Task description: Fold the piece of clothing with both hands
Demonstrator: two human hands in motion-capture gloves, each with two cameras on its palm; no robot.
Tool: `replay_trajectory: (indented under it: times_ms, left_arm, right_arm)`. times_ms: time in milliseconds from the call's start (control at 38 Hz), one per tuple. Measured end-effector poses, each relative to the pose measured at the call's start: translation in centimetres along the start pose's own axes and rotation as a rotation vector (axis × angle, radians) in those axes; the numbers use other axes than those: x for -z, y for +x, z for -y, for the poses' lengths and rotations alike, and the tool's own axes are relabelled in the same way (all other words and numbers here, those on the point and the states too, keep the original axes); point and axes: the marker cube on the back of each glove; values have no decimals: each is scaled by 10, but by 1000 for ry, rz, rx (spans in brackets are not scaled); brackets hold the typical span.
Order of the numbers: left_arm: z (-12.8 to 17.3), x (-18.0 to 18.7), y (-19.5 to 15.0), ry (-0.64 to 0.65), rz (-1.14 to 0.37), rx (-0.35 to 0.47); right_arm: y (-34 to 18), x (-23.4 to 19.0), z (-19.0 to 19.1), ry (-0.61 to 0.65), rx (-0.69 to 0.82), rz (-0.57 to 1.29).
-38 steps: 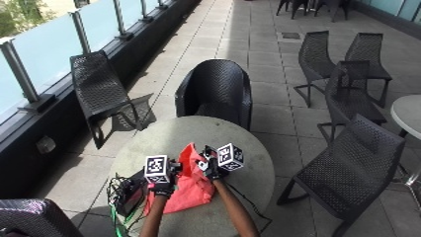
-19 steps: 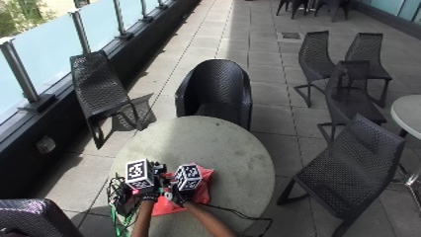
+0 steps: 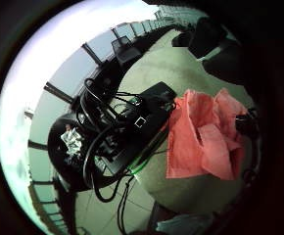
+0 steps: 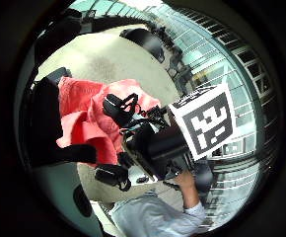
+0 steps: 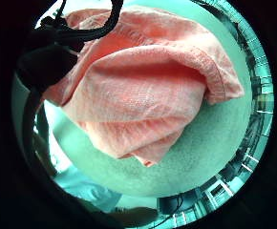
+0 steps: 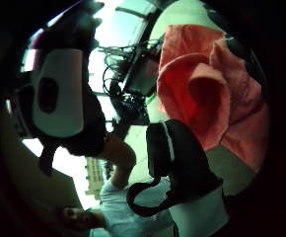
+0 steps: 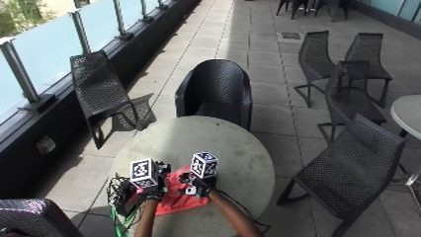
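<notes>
Outside view: black box with cables at table near-left edge, then left hand, red cloth (bunched, on table), right hand. Both over cloth; can't tell either's grasp.

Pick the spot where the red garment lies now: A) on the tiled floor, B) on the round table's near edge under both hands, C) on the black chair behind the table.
B: the red garment lies bunched on the round table, near edge, under both hands.
</notes>
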Motion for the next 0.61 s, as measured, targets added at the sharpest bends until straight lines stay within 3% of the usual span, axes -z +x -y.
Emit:
replay_trajectory:
  times_ms: [132, 184, 237, 290, 369, 474, 606]
  left_arm:
    - [-4, -6, 21, -22, 4, -29]
    - [-8, -7, 30, -38, 11, -49]
    - [-10, -10, 40, -57, 10, -74]
    - [-11, -15, 49, -77, 7, -97]
    - [-11, -22, 58, -97, 5, -124]
    - [-5, -33, 66, -88, -12, -155]
    - [-12, -28, 67, -119, 27, -155]
  right_arm:
    - [63, 28, -20, -250, -141, -256]
    - [102, 32, -19, -349, -253, -352]
    - [136, 42, -22, -367, -400, -457]
    - [162, 57, -29, -285, -546, -558]
    - [181, 83, -43, -56, -646, -651]
    - [184, 103, -60, 223, -638, -640]
    - [182, 100, -76, 450, -580, -516]
